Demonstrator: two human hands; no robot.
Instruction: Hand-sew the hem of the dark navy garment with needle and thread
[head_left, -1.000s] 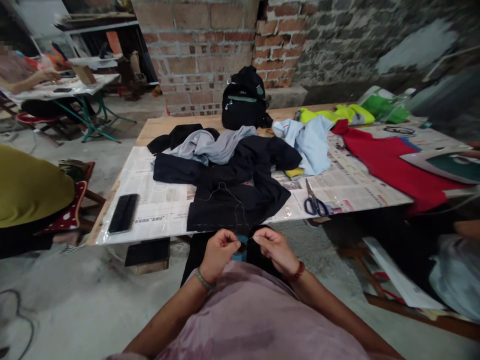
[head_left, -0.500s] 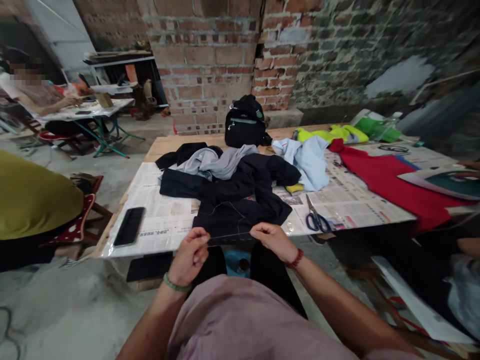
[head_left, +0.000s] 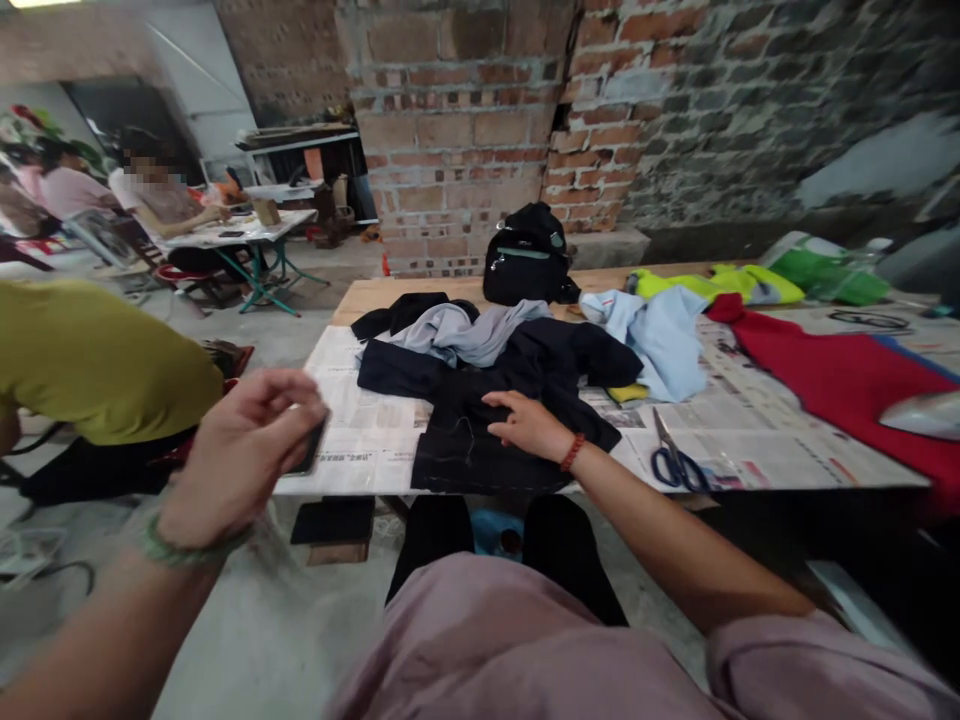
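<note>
My left hand (head_left: 251,445), with a green bracelet at its wrist, is raised at the table's left side, partly in front of a phone (head_left: 309,450). Its fingertips are pinched together; what they hold is too small to make out. Over the dark garment (head_left: 450,460) hovers or rests my right hand (head_left: 531,424), a red bead bracelet on the wrist. Its thumb and index finger are apart, with nothing visible between them. A loose pale thread (head_left: 470,440) curls on the dark cloth just left of that hand. Scissors (head_left: 675,462) lie to its right.
Newspaper covers the wooden table (head_left: 352,445). Behind the dark garment are a grey cloth (head_left: 487,335), a black bag (head_left: 529,255) and a light blue garment (head_left: 660,335). A red cloth (head_left: 832,375) lies rightward, beside an iron (head_left: 926,412). A person in a yellow-green top (head_left: 105,360) sits at left.
My hands were close together at the table's front edge with a thread stretched between them. The left has swung up and left; the right has moved forward over the garment and opened. The view has turned left.
</note>
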